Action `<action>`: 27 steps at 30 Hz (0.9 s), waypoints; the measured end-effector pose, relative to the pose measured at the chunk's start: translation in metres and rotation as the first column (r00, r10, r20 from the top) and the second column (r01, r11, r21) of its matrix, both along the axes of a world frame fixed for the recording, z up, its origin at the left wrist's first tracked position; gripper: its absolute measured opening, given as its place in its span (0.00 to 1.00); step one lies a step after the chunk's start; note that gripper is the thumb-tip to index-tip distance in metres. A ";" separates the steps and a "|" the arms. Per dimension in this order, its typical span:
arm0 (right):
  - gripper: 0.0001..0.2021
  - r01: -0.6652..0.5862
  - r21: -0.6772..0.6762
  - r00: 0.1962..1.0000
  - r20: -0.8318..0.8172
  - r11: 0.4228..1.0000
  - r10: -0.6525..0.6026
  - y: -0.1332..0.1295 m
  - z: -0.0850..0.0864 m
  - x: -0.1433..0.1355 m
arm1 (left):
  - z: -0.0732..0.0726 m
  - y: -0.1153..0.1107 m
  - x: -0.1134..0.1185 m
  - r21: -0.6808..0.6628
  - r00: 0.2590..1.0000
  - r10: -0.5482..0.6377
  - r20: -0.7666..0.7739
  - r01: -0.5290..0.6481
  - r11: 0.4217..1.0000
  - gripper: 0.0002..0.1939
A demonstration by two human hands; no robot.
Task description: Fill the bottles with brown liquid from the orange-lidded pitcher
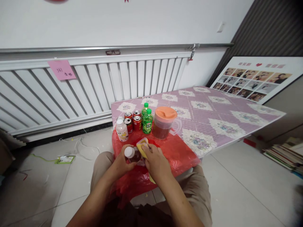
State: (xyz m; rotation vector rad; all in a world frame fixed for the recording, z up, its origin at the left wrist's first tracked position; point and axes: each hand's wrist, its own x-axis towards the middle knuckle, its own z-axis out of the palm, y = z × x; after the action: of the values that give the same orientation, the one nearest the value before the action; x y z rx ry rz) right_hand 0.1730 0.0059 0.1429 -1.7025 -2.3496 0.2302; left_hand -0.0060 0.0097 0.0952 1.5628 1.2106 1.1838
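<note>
My left hand (pixel 123 163) is closed around a clear bottle (pixel 136 156) with a white cap and brownish contents. The bottle is tilted over the red plastic sheet (pixel 176 154) at the table's near end. In my right hand (pixel 157 160) is a folded yellow cloth (pixel 142 147) with a pale edge, held against or close beside the bottle. Part of the bottle is hidden by my fingers and the cloth. Just beyond my left hand stands a white-capped bottle (pixel 122 131) with a yellow print on its label.
Several red drink cans (pixel 137 123) stand behind my hands, beside two green-capped bottles (pixel 147 122). To their right is a pitcher (pixel 162 130) with an orange lid. A purple flowered tablecloth (pixel 201 105) covers the table. A radiator (pixel 94 91) runs along the wall.
</note>
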 end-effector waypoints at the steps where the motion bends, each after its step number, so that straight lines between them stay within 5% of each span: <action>1: 0.25 -0.030 0.025 0.999 -0.016 0.999 0.030 -0.001 0.006 -0.004 | -0.002 0.000 -0.001 -0.005 1.000 -0.006 0.011 0.007 1.000 0.29; 5: 0.23 -0.097 0.078 0.994 -0.034 0.992 0.100 0.002 0.012 -0.013 | -0.008 0.003 -0.007 -0.028 0.999 -0.044 0.025 0.045 0.999 0.30; 15: 0.24 0.099 -0.075 0.992 0.087 0.992 -0.092 0.010 -0.035 0.001 | -0.016 -0.003 -0.019 -0.158 0.976 0.013 0.219 0.022 0.987 0.30; 24: 0.23 0.078 -0.027 0.995 0.065 0.997 -0.076 -0.001 -0.017 -0.018 | -0.007 -0.012 0.008 -0.233 0.924 0.285 0.256 -0.227 0.946 0.20; 27: 0.25 0.000 0.045 1.000 0.000 0.999 0.000 -0.010 -0.012 -0.027 | -0.006 -0.010 0.010 -0.211 0.925 0.293 0.242 -0.244 0.946 0.19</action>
State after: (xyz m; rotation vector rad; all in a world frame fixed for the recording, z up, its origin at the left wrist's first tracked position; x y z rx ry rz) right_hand 0.1461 -0.0040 0.1310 -1.6820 -2.3364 0.1756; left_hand 0.0036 -0.0006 0.0893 1.0846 1.3341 1.3731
